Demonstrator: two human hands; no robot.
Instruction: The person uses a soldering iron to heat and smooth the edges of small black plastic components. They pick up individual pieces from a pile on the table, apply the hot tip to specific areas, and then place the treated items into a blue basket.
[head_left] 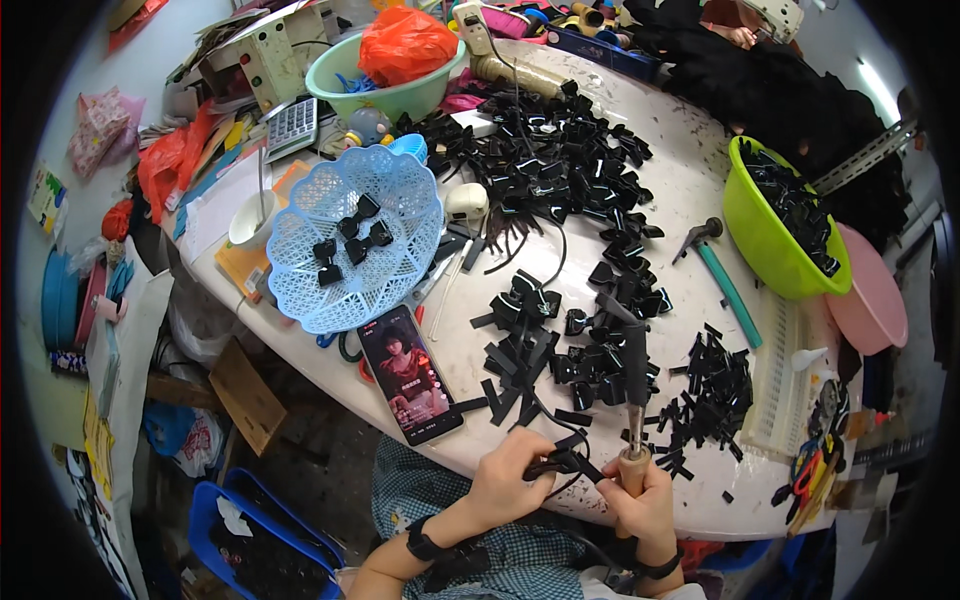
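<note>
Near the table's front edge, my left hand (512,476) is closed on a black ribbon bow (562,464). Close beside it, my right hand (643,503) wraps round the wooden handle of a soldering iron (633,468), whose metal shaft and dark end point away from me. The right thumb and fingertips also pinch the end of a black strip (590,470) running from the bow. Loose black ribbon strips (520,370) lie ahead of my left hand. Finished-looking black bows (590,370) sit in a group beyond the iron, and small black pieces (705,390) are scattered right of it.
A phone (408,375) and a blue lace-patterned basket (300,285) with several bows are at left. A large bow heap (560,160) covers the far middle. At right stand a green basin (775,255), a green stick (730,295) and scissors (805,470). A thin cord (545,405) crosses the table.
</note>
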